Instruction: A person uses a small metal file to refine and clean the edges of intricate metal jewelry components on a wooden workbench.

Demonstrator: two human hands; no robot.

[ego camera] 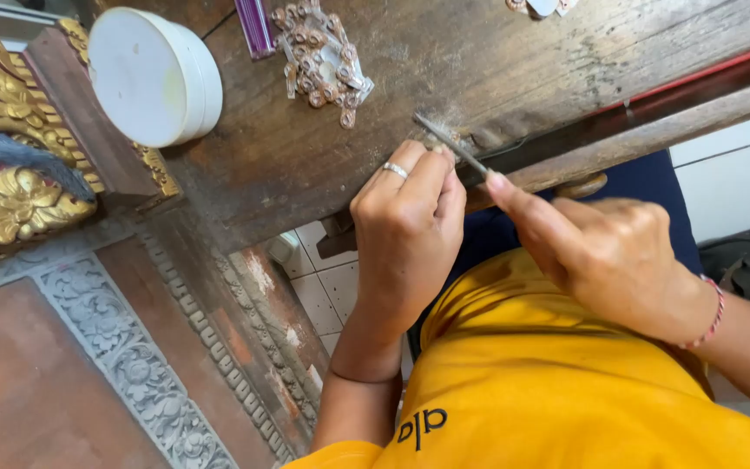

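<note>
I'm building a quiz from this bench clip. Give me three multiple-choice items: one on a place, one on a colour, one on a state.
1. Where does the white round container sit?
A. on the floor
B. on the wooden bench top
C. in the person's lap

2. What colour is the shirt?
A. yellow
B. green
C. white

3. How is the slim metal file held?
A. lying loose
B. by the left hand alone
C. guided by the right hand, forefinger along it

B: it rests on the boards. A: plainly yellow. C: the forefinger lies along it.
</note>
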